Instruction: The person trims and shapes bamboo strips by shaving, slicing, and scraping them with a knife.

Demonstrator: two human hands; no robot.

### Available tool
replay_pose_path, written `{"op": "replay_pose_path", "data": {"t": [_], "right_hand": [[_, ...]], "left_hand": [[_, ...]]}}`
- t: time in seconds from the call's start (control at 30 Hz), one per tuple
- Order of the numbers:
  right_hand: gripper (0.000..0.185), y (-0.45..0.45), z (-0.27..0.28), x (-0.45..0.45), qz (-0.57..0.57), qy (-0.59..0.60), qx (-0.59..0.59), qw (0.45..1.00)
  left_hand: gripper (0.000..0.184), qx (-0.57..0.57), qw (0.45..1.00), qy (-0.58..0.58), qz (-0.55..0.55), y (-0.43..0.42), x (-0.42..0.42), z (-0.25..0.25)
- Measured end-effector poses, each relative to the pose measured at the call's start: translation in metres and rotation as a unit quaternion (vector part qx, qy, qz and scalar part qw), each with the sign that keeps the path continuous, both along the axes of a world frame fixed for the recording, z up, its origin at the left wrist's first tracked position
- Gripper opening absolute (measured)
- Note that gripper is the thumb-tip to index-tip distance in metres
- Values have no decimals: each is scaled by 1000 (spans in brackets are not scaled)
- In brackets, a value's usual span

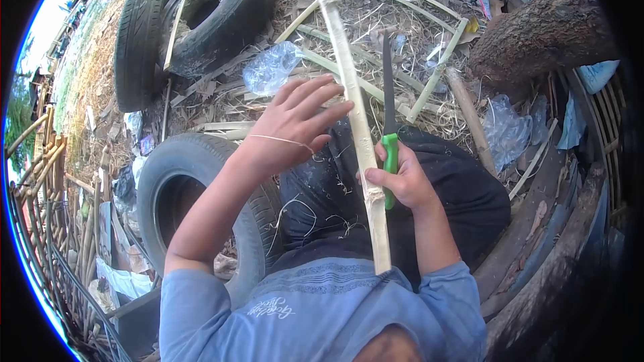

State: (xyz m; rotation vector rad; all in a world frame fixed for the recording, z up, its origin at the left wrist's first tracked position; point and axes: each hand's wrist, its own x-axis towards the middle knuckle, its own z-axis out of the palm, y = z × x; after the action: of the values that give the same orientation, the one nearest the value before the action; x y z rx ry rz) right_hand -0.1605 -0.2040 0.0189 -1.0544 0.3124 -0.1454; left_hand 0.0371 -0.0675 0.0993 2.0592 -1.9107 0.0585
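One pale strip [361, 126]: slanting, upper centre to lower centre.
Left hand [287, 124]: fingers spread, tips beside the strip, contact unclear.
Right hand [406, 181]: wrapped round a green-handled knife [389, 104], blade upward, thumb against the strip.
Tyre [149, 188]: left of centre.

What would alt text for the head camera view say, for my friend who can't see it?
A person's right hand holds a green-handled knife, with the thumb against a long pale strip; the open left hand is close to the strip. Around them are tyres, a clear plastic bag and a rough tree trunk.
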Motion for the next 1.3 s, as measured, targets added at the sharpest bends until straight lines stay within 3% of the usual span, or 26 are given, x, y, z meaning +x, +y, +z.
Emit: {"op": "replay_pose_path", "data": {"t": [0.07,0.2,0.23,0.3,0.33,0.37,0.4,0.43,0.47,0.5,0.53,0.57,0.63,0.67,0.73,0.77,0.8,0.83,0.87,1.0,1.13,1.2,1.23,1.27,1.3], "right_hand": [[33,-2,-1,-2,17,2,-21,1000],[33,-6,2,-6,56,24,-24,998],[33,-7,3,-6,55,23,-22,998],[32,-12,1,-6,52,19,-19,998],[31,-15,-2,-7,40,14,-46,998],[30,-16,-4,-9,28,12,-72,997],[30,-15,-1,-12,25,14,-71,997],[29,-16,6,-13,15,36,-86,995],[28,-19,10,-10,3,53,-104,993],[27,-22,6,-11,-2,38,-119,992],[27,-24,7,-10,-8,35,-115,993],[26,-26,10,-10,-10,36,-120,992],[26,-29,9,-10,-14,46,-153,987],[26,-28,11,-9,-10,48,-153,987],[28,-25,17,-5,-11,70,-178,981],[28,-23,16,-5,-8,69,-180,981],[33,-20,15,-7,-7,61,-187,980],[39,-19,14,-8,-8,55,-193,980],[39,-18,16,-8,-12,55,-194,979],[41,-11,25,-12,16,66,-158,985],[40,-15,20,-17,49,47,-154,986],[39,-21,15,-20,55,44,-167,984],[40,-28,11,-20,73,41,-97,992],[40,-36,5,-21,90,38,-27,995],[34,-47,-9,-24,106,33,-42,993]], "left_hand": [[58,32,995,-47,-80,-11,10,-12],[54,45,993,-73,-78,-19,24,-21],[45,4,995,-83,-52,-20,27,-15],[33,-91,993,0,71,-5,59,-8],[29,-180,899,348,194,11,90,-17],[30,-138,819,430,353,25,105,2],[36,-51,827,354,433,55,160,-41],[41,179,831,48,524,75,159,-55],[43,372,780,-35,501,90,151,-56],[48,440,792,-22,423,96,136,-42],[56,361,864,103,336,103,121,-29],[64,299,847,314,307,95,95,-4],[56,285,758,570,139,84,60,27],[56,283,756,573,141,84,61,25],[46,212,683,689,-114,81,69,19],[37,173,738,648,-75,81,76,10],[37,171,741,645,-76,73,67,13],[42,114,929,351,1,55,47,17],[47,40,996,13,78,37,29,18],[47,22,1000,5,-10,-5,-3,9],[60,21,991,-87,-99,-24,10,-19],[56,107,977,-127,-131,-28,16,-21],[44,73,978,-114,-156,-30,18,-29],[44,73,978,-113,-159,-29,18,-36],[39,71,976,-81,-189,-28,20,-42]]}}
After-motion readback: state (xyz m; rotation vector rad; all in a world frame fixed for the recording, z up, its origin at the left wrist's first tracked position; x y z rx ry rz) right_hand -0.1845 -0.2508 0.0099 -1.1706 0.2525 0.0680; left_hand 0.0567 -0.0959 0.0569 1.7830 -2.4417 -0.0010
